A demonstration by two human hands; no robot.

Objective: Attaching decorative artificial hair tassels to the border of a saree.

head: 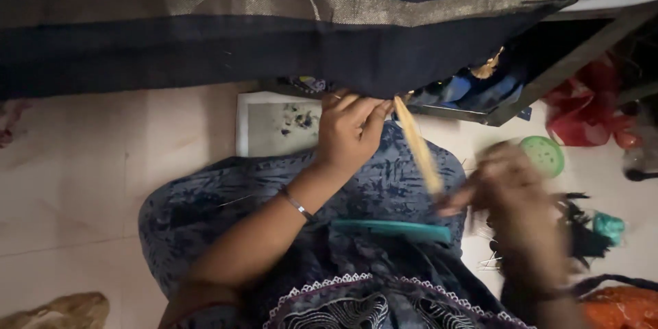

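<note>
My left hand (349,127) pinches the lower edge of a dark navy cloth with gold stripes (274,20) that hangs across the top of the view. From that edge a bundle of golden threads (418,154) runs down to my right hand (510,195), which is blurred by motion and grips the threads' lower end. A thin bangle circles my left wrist. A teal comb (391,230) lies across my lap on blue patterned clothing.
A white sheet with dark specks (274,127) lies on the pale tiled floor. To the right are a green round lid (543,155), a red bag (589,113), black threads with a teal spool (603,227) and an orange item (620,305).
</note>
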